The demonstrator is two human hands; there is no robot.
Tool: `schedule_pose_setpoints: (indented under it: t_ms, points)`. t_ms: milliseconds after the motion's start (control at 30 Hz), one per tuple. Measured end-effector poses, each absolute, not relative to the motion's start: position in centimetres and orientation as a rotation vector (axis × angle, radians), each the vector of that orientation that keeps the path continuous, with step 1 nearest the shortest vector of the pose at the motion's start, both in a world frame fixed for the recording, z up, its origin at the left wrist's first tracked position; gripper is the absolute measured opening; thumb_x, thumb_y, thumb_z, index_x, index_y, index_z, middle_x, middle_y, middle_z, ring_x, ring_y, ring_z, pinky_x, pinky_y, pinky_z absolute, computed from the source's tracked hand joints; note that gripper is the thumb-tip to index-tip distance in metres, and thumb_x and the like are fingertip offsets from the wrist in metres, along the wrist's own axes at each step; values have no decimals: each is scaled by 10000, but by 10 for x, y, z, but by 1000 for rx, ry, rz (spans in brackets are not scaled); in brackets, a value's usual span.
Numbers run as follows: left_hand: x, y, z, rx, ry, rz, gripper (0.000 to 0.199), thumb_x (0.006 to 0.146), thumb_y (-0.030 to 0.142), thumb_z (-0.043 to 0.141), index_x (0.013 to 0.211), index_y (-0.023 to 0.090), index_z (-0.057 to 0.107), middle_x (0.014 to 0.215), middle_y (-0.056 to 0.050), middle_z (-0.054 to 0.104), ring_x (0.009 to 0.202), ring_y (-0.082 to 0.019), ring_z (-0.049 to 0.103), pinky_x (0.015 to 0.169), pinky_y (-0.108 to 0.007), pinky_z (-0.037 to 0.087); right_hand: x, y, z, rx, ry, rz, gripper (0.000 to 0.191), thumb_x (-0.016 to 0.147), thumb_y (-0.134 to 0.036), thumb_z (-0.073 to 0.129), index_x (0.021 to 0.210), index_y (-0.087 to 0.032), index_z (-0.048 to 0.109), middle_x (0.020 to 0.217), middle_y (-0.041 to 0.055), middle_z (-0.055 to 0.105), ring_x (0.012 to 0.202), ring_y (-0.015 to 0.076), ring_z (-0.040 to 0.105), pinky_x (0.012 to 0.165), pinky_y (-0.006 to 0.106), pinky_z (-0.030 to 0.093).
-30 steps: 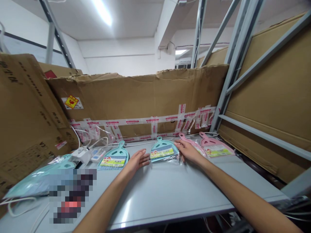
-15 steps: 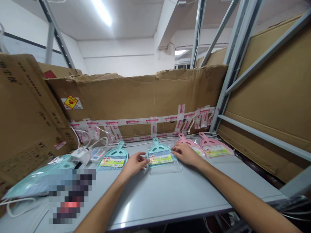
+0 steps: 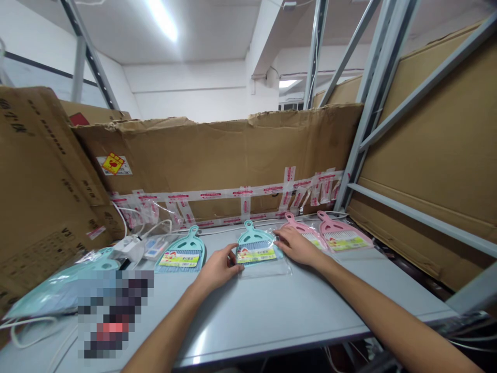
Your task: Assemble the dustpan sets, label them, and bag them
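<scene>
Touching a bagged teal dustpan (image 3: 256,248) with the left hand (image 3: 219,268) and right hand (image 3: 297,246)

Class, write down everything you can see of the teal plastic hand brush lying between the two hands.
The teal plastic hand brush lies flat on a pale grey table, its looped grip pointing away from the viewer. Short bluish bristles are partly covered by a yellow-and-red printed label. It sits in a clear plastic bag. The left hand touches its left edge, the right hand its right edge.
</scene>
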State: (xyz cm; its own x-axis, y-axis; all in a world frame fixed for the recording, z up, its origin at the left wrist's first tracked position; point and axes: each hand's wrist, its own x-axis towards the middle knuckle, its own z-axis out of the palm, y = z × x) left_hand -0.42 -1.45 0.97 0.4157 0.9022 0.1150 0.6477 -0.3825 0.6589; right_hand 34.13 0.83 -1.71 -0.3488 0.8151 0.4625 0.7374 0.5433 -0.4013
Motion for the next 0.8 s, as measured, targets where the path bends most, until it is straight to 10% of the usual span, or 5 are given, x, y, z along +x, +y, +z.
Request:
schedule_pose_setpoints:
  t_ms: [367, 600, 800]
  points:
    - [-37, 6, 24, 2051, 1506, 855, 599, 996, 663, 599, 1307, 189, 795, 897, -76, 776, 819, -254, 696, 777, -350, 517, 337, 9, -14, -1254, -1938, 252, 367, 1058, -418, 625, 1332, -200, 734, 1287, 151, 761, 1167, 308, 718, 1074, 496, 563]
    - [-83, 32, 16, 2290, 2195, 832, 480, 984, 184, 530, 1430, 166, 706, 1501, -215, 645, 1394, -377, 575, 1190, -517, 432, 334, 7, -10, -1201, -1899, 256, 322, 1045, -406, 630, 1279, -226, 760, 1282, 136, 779, 1192, 312, 729, 1094, 496, 560]
    - [-95, 36, 17, 2171, 2271, 595, 452, 919, 82, 585, 1318, 153, 785, 1287, -252, 762, 1275, -445, 667, 1113, -612, 450, 333, 7, -12, -1187, -1904, 285, 311, 1044, -403, 632, 1263, -224, 761, 1264, 133, 786, 1167, 305, 741, 1081, 495, 572]
